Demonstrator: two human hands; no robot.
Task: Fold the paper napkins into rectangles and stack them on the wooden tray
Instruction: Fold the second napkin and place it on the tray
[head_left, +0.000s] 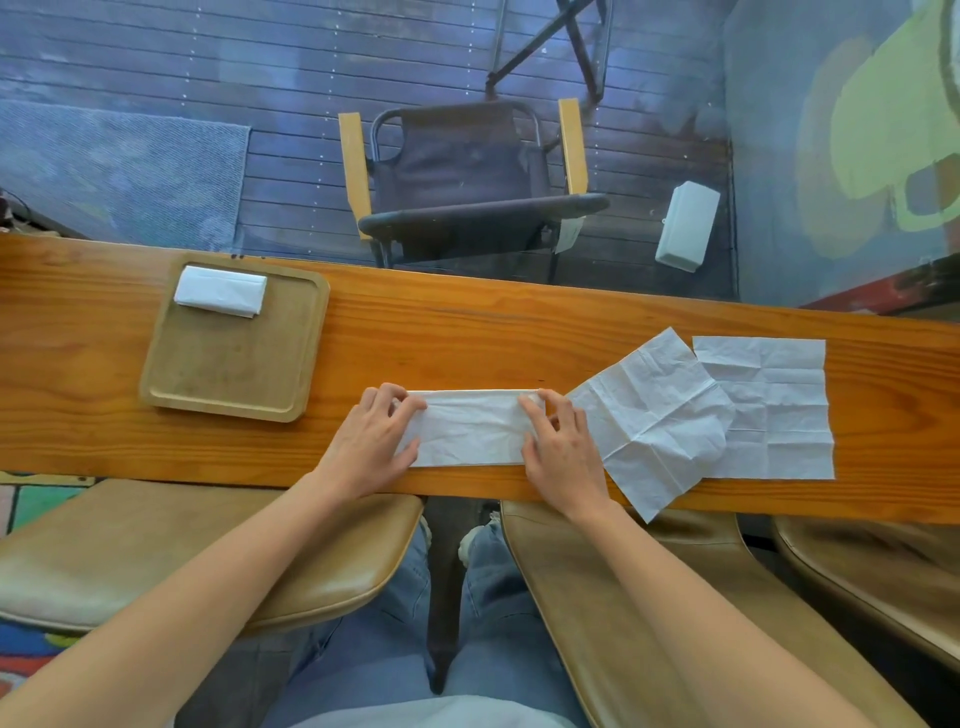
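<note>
A white paper napkin (470, 427), folded into a long strip, lies on the narrow wooden table near its front edge. My left hand (375, 440) pinches its left end and my right hand (558, 448) pinches its right end. To the right lie two unfolded napkins, one turned at an angle (652, 421) and overhanging the table's front edge, the other square (776, 410) and partly under it. At the left stands the wooden tray (234, 374) with a small stack of folded napkins (221, 290) in its far left corner.
The wooden table (467, 343) is a narrow plank running left to right. Tan leather seats (156, 551) sit just below its front edge. Beyond it stand a dark folding chair (467, 176) and a white box (687, 226) on the decking.
</note>
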